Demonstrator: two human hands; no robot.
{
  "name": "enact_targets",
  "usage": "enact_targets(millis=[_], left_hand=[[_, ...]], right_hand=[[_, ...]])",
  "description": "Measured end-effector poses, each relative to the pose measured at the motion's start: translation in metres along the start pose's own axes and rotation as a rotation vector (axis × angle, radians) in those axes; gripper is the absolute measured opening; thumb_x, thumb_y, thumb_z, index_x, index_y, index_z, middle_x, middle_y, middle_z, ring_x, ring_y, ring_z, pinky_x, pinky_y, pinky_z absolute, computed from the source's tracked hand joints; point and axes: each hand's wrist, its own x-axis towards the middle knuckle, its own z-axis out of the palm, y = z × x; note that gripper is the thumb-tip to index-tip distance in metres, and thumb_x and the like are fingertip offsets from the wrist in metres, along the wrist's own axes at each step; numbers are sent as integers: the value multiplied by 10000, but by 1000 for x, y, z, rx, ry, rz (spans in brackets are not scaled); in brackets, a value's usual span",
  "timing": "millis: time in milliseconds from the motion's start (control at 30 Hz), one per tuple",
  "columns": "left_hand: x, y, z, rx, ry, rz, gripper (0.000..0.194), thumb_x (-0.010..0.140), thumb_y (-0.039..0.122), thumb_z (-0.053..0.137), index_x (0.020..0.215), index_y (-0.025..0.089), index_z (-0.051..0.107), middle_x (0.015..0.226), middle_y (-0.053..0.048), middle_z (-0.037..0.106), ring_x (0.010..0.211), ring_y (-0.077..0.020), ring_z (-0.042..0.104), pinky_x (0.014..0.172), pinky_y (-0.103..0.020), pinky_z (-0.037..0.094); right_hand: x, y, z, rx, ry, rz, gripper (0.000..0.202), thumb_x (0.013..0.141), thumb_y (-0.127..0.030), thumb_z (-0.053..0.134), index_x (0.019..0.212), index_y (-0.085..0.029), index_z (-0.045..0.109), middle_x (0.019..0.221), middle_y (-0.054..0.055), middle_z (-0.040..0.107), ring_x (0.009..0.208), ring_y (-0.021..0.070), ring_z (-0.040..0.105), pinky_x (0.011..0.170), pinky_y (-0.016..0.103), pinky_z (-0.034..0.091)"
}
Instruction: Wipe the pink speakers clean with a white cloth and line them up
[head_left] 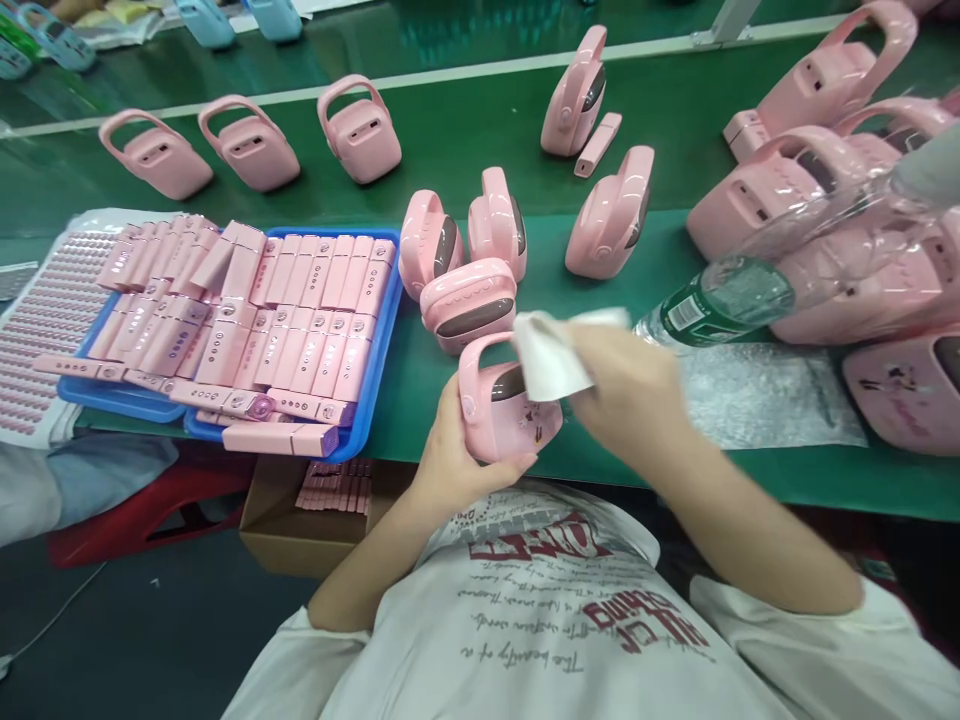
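My left hand [457,445] is wrapped round a pink portable speaker [495,430] with a loop handle, a dark oval window and a printed figure on its face. It is tilted above the bench's front edge. In my right hand [630,385], blurred by motion, is a white cloth [551,355] that hangs against the upper right of the speaker. Just beyond stand more pink speakers: one with its window toward me [469,305] and a pair behind it, a left one [431,245] and a right one [497,225].
Blue trays [382,330] on the left hold many pink stick-shaped pieces. Beside them lies a sheet of small round stickers [52,330]. Plastic bottles [720,300] and grouped pink speakers [810,190] crowd the right. A cardboard box [285,530] sits below the bench.
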Motion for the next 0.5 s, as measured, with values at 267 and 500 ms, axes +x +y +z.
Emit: enact_targets(millis=[267,500], left_hand=[[7,16,6,239,-57,-119,1051,494,409,897,1366,263,328,1356,-114,502,1210,-342,557,914,-455,543],[16,23,15,334,18,-142,1034,508,408,865,1369,194,334,1292,-141,558,1146,-347,594,883,-481,544]], right_hand=[[-43,-4,43,438,21,65,440,986,-257,362,1407,-249,488,1412,72,569,1336,242,507,1142,491,391],[-39,-5,33,524,-3,240,461,1011,-371,337,1410,-203,494,1457,94,520,1382,247,449,1170,459,359]])
